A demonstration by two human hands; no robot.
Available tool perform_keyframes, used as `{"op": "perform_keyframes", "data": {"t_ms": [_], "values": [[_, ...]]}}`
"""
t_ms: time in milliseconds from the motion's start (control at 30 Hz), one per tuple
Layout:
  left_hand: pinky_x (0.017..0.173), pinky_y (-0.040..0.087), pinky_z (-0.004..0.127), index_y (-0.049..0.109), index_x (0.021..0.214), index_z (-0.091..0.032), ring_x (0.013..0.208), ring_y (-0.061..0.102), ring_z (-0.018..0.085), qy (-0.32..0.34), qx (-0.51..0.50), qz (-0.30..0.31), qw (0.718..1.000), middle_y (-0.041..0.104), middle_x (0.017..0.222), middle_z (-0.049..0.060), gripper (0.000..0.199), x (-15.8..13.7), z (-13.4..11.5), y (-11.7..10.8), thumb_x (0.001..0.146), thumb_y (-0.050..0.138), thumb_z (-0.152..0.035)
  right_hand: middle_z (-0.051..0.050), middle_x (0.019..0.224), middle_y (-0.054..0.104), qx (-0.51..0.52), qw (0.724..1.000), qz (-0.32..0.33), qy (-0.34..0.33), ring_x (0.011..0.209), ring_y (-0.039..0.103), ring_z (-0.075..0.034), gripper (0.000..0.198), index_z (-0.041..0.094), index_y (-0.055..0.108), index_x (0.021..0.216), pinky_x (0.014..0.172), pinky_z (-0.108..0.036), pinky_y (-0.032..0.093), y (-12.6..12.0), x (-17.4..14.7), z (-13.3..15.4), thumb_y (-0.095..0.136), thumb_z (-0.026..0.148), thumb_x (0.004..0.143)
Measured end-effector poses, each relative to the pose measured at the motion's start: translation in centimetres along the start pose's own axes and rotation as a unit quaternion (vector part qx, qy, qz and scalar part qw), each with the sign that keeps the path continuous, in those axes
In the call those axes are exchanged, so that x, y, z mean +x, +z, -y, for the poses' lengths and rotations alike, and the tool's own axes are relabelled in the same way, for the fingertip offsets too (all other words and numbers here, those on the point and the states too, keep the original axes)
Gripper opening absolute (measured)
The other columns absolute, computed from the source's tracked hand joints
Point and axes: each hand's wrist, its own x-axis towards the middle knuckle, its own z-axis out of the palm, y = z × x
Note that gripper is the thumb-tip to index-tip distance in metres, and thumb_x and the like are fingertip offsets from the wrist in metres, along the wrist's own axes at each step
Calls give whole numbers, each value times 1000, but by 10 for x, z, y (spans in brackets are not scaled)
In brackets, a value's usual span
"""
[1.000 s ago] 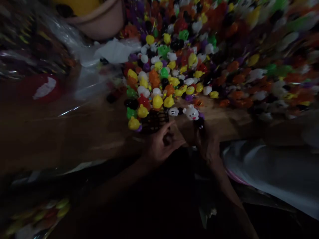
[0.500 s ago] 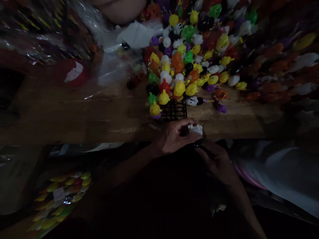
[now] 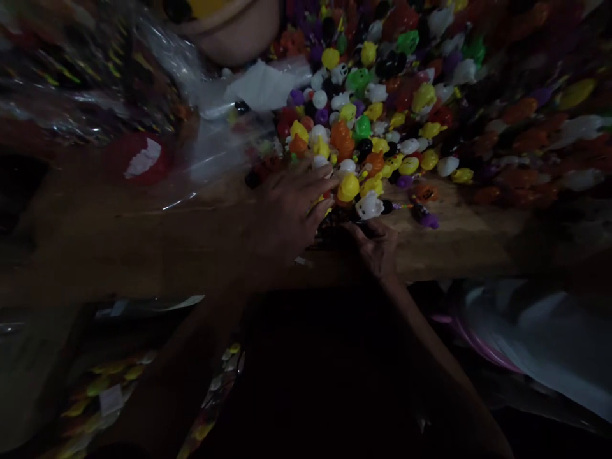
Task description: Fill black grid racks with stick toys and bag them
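Note:
My right hand (image 3: 378,250) is at the bench's front edge, fingers pointing up. Its thumb and fingers close around the lower end of a small white plastic figure (image 3: 369,205) with ear-like bumps and a dark-marked face; the grip itself is partly hidden. My left hand (image 3: 291,210), smeared by motion, reaches in from the left with fingers stretched out beside the figures. Between the hands sits a black grid rack (image 3: 329,224), mostly covered and very dark. Colourful figures crowd over it, a yellow one (image 3: 348,188) among them.
Many more figures pile up behind and to the right. A red container (image 3: 143,162) and clear plastic film (image 3: 210,150) lie left on the wooden bench (image 3: 191,255). A pale tub (image 3: 239,32) stands at the back. Bagged figures (image 3: 95,389) lie below, lower left.
My left hand has let go of the white figure and moved left to the rack. The right hand has moved up and forward, with the white figure now at its fingertips.

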Motion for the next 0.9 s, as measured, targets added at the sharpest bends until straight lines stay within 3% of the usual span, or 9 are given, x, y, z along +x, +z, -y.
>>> {"op": "perform_keyframes", "data": {"t_ms": [167, 467, 767, 900], "values": [[124, 43, 44, 69, 129, -24, 141, 56, 22, -48, -25, 15, 998, 67, 142, 2, 34, -2, 3, 12, 103, 47, -28, -3, 85, 74, -46, 999, 15, -18, 82, 68, -22, 32, 20, 73, 85, 81, -34, 55, -2, -1, -3, 74, 52, 85], [122, 46, 40, 71, 127, -23, 138, 59, 21, -84, -103, -18, 991, 69, 139, 5, 35, 0, 1, 7, 104, 47, -33, -4, 73, 68, -213, 968, 47, -121, 71, 62, -20, 33, 22, 66, 77, 66, -31, 49, -6, -1, 2, 63, 50, 94], [119, 49, 40, 70, 126, -18, 136, 62, 23, -89, -133, -15, 987, 71, 136, 10, 35, 2, -4, -2, 107, 45, -32, -4, 70, 62, -241, 954, 24, -179, 68, 58, -18, 33, 23, 57, 72, 67, -31, 48, 9, -3, -2, 57, 43, 98], [117, 50, 38, 69, 127, -21, 135, 62, 22, -71, -114, -6, 991, 71, 136, 7, 34, 10, -7, -9, 106, 46, -33, -4, 70, 62, -212, 965, 30, -151, 68, 57, -18, 38, 23, 55, 71, 67, -31, 48, 7, 0, -4, 59, 51, 97]]}}
